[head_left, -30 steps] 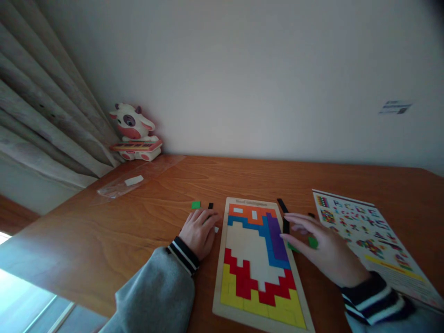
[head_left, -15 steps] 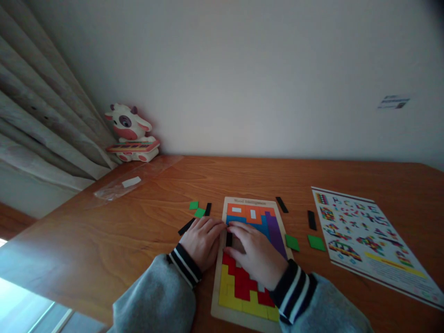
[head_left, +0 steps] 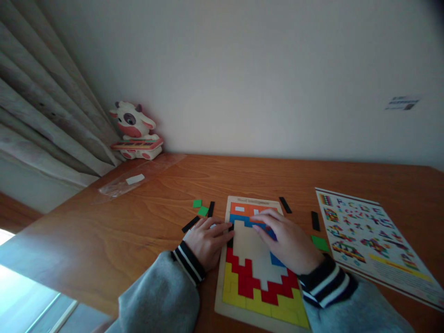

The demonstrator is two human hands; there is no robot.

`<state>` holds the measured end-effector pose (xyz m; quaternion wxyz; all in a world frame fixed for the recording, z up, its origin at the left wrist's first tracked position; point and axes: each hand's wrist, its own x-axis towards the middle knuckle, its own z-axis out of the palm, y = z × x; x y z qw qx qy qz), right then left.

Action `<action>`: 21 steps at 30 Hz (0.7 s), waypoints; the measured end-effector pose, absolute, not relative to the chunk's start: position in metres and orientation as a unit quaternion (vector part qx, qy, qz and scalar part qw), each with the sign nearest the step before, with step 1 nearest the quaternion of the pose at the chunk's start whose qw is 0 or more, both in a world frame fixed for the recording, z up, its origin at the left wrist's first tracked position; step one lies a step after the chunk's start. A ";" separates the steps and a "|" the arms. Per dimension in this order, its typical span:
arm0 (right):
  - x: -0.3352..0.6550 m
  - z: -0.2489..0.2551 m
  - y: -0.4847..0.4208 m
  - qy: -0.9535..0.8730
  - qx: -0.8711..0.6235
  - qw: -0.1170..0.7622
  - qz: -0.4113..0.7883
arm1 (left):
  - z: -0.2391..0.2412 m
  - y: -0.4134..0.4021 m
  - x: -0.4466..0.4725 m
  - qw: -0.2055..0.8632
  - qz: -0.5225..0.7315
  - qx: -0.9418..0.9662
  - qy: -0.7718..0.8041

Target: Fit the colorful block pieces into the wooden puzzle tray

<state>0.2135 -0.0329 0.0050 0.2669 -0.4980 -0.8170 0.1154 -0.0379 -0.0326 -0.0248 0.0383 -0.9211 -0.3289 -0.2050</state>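
A wooden puzzle board (head_left: 255, 245) lies in front of me, partly filled with orange, blue, purple, red and yellow block pieces. My left hand (head_left: 207, 241) rests at the board's left edge, its fingertips touching a black strip (head_left: 230, 241) that sits along the inner side. Over the right half of the board hovers my right hand (head_left: 291, 240), thumb and fingers apart with nothing visible between them. It covers much of the purple piece and part of a blue piece (head_left: 276, 261). Bare wood shows in the board's middle.
Green squares (head_left: 197, 203) and black strips (head_left: 190, 224) lie left of the board. Another black strip (head_left: 315, 221) and a green square (head_left: 319, 243) lie to the right. Beyond them is a printed pattern sheet (head_left: 373, 231). A toy cow (head_left: 137, 132) and clear plastic bag (head_left: 121, 185) sit back left.
My right hand has moved right, away from my left hand, uncovering the board's middle. It now hides one green square on the right. My left hand stays at the board's left edge.
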 end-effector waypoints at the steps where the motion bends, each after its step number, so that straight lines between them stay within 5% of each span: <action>1: 0.221 0.005 -0.032 -0.812 -0.506 0.269 0.110 | -0.025 -0.033 -0.038 0.037 -0.205 -0.920 -0.331; 12: 0.314 -0.030 -0.031 -0.747 -0.582 0.319 -0.054 | -0.032 -0.034 -0.037 0.035 -0.232 -0.915 -0.328; 21: 0.315 -0.045 -0.034 -0.755 -0.589 0.288 -0.027 | -0.028 -0.035 -0.038 0.037 -0.246 -0.911 -0.329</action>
